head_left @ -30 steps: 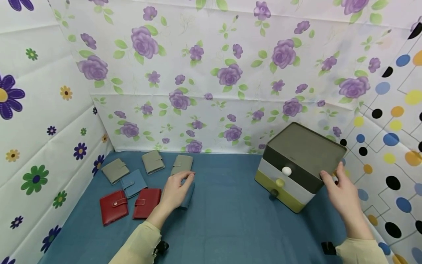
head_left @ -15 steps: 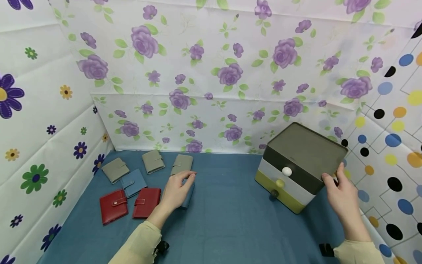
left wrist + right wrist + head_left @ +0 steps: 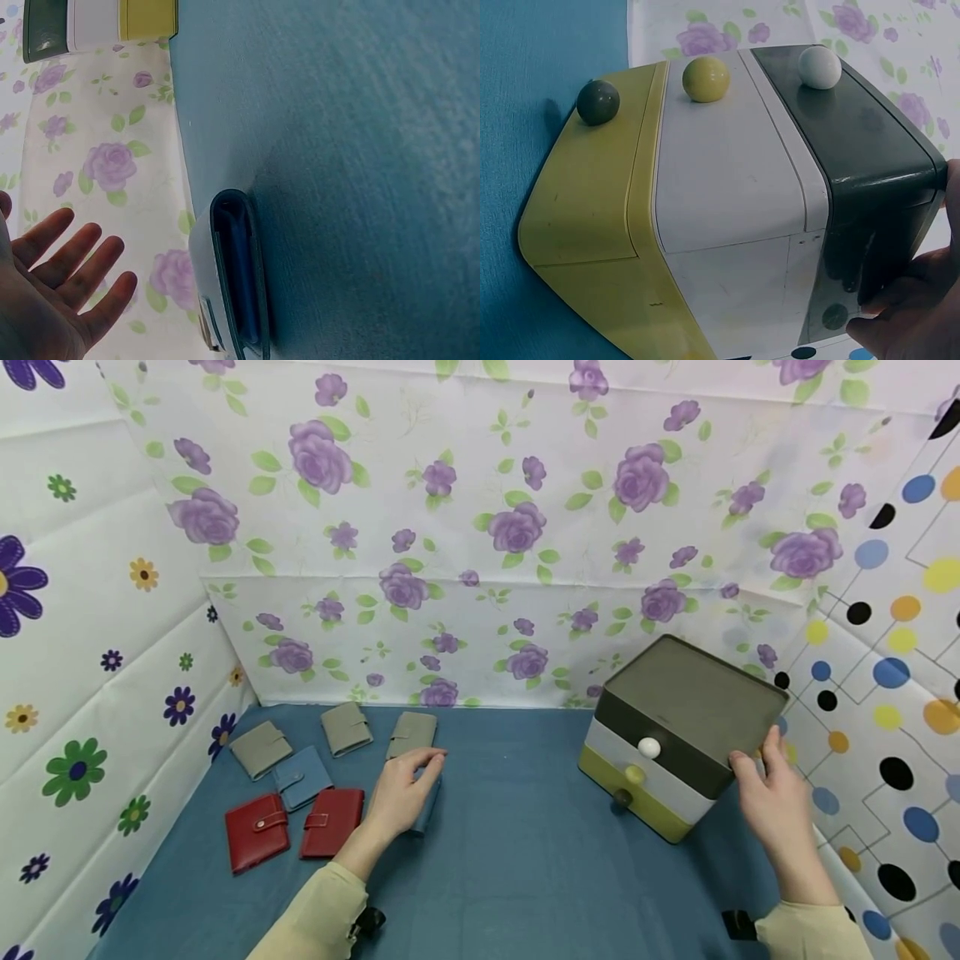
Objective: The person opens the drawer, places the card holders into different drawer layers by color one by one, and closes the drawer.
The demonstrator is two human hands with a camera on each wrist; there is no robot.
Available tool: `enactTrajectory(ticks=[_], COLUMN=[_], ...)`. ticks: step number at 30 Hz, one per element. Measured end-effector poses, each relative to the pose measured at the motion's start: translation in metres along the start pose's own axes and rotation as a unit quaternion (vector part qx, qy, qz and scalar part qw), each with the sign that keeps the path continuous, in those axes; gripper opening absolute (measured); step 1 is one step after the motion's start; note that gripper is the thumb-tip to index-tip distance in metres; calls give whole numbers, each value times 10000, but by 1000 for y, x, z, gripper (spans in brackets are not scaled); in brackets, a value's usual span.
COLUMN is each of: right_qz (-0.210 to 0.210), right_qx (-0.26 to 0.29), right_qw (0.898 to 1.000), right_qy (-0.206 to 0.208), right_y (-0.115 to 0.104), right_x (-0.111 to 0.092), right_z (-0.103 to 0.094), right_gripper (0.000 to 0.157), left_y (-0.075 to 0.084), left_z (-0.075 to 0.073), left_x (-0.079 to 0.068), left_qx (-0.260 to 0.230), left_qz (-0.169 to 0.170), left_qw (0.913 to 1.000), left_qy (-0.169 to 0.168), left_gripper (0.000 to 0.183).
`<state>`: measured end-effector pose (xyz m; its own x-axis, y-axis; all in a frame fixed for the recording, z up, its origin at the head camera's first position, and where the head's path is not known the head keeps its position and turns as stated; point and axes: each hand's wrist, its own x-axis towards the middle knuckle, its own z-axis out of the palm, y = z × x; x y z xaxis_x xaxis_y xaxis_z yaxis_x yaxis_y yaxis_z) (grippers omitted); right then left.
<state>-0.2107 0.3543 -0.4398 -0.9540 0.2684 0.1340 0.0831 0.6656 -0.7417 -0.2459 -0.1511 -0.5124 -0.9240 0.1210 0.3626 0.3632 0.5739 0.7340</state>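
In the head view my left hand (image 3: 400, 793) hovers over a dark blue wallet (image 3: 426, 806), fingers relaxed, holding nothing. The left wrist view shows these fingers (image 3: 79, 262) apart from the blue wallet (image 3: 232, 274), whose folded edge faces the camera. My right hand (image 3: 776, 810) rests against the upper right side of a three-drawer box (image 3: 693, 693), thumb near the front corner. The box has a dark top drawer, a white middle one and a yellow-green bottom one. In the right wrist view the hand (image 3: 922, 300) touches the dark drawer's side (image 3: 877, 247).
Left of my left hand lie two red wallets (image 3: 257, 833) (image 3: 330, 822), a lighter blue wallet (image 3: 302, 778) and grey wallets (image 3: 261, 749) (image 3: 347, 729). Another grey wallet (image 3: 412, 735) is just beyond the hand. Patterned sheets (image 3: 450, 527) wall in the blue tabletop (image 3: 510, 860).
Both hands keep nearly the same place. The whole head view has shifted slightly; the wallets and the box have not visibly moved.
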Motion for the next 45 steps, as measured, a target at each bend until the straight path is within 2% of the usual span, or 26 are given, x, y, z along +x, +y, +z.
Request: enactTrajectory(ticks=[27,34,39,45], right_qz=[-140,-378,-602,-942], right_qx=[301,461,524,630], right_qw=[9994,9982,9968,9932], right_qy=[81,-66,-90,-280], right_y=[7,5,2,0], right_x=[-4,-7,-3,3], right_z=[2,7,11,17], right_gripper=[72,67,67,67], left_y=[6,11,14,19], left_z=[6,7,9,12], left_x=[1,4,7,10], left_qx=[-87,-113,-90,-130], left_qz=[-103,-93,53,44], left_qw=[9999,9999,9999,9999], left_qy=[-50,-60,-1,-77], left_gripper=[36,36,34,35])
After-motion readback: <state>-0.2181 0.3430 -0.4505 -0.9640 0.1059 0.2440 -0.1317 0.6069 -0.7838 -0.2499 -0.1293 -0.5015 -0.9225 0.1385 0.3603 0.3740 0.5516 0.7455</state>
